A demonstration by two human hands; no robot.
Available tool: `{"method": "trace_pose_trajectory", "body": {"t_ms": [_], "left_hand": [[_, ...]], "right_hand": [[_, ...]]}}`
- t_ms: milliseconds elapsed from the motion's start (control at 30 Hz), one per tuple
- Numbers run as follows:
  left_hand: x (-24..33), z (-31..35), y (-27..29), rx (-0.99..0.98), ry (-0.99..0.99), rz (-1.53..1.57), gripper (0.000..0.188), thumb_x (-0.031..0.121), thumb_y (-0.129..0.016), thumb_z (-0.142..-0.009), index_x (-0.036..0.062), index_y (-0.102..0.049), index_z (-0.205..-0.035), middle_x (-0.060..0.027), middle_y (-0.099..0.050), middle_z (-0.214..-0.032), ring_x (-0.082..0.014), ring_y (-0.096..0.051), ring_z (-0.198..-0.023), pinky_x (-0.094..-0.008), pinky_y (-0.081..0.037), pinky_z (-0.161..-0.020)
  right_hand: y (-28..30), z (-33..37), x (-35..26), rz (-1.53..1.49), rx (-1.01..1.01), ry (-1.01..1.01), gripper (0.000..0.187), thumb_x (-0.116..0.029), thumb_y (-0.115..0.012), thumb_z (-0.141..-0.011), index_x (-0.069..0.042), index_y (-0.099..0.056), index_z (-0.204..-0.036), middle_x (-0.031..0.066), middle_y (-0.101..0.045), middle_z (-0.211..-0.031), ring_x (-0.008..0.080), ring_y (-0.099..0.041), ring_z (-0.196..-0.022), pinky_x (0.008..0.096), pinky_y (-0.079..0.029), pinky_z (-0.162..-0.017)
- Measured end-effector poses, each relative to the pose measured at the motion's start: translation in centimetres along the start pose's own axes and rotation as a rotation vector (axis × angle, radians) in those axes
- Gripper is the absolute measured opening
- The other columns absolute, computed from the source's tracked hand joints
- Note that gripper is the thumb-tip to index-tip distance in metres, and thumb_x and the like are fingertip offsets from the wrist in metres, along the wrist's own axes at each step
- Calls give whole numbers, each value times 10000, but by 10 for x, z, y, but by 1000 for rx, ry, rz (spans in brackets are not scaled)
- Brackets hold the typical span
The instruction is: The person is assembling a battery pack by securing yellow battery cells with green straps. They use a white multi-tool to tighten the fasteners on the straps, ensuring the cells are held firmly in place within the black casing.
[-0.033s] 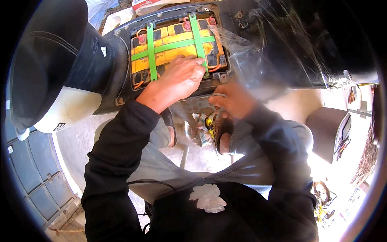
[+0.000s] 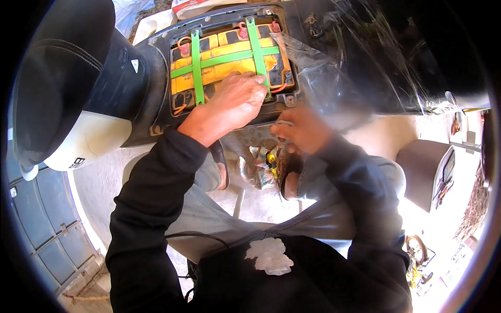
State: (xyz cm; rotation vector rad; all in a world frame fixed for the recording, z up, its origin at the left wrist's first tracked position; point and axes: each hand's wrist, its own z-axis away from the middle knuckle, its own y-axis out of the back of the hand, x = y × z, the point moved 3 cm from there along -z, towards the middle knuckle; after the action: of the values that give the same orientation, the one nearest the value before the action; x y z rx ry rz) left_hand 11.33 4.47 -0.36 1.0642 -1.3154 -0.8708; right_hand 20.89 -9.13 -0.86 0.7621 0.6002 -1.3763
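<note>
From nine o'clock I see the black seat (image 2: 57, 78), then at twelve the yellow battery (image 2: 224, 62) under green straps (image 2: 197, 65) in its bay, my left hand (image 2: 235, 104) lying flat and open on its lower edge, my right hand (image 2: 302, 130) just below, fingers curled on a grey bracket (image 2: 261, 133).

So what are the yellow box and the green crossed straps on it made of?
The yellow box looks like hard, slightly glossy plastic: flat moulded faces catching light. The green crossed straps look like matte rubber or soft plastic, lying thin, flat and taut; which one is unclear.
</note>
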Motion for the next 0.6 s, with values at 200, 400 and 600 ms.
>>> {"method": "trace_pose_trajectory", "body": {"t_ms": [200,400,600], "left_hand": [[-7,-3,-1,33,40,79,100,4,-510,-781,-37,-590,-825,-170,-586,-833,-375,-587,-790,-455,-476,-705],[-40,-1,37,258,329,20,190,101,-610,-839,18,-646,-1006,-193,-646,-914,-354,-631,-831,-386,-499,-748],[-39,-2,37,190,394,17,218,166,-624,-850,21,-658,-1009,-186,-656,-918,-345,-633,-842,-375,-493,-757]], "right_hand": [[-2,-5,7,2,-29,40,263,-260,-610,-872,1,-595,-901,47,-587,-726,120,-570,-533,267,-438,-452],[-11,-3,9,48,-27,110,298,-238,-631,-833,60,-622,-809,131,-608,-642,185,-606,-527,329,-481,-497],[-34,-2,22,315,-65,172,242,-233,-632,-840,6,-640,-873,153,-598,-651,234,-605,-587,362,-468,-589]]}}
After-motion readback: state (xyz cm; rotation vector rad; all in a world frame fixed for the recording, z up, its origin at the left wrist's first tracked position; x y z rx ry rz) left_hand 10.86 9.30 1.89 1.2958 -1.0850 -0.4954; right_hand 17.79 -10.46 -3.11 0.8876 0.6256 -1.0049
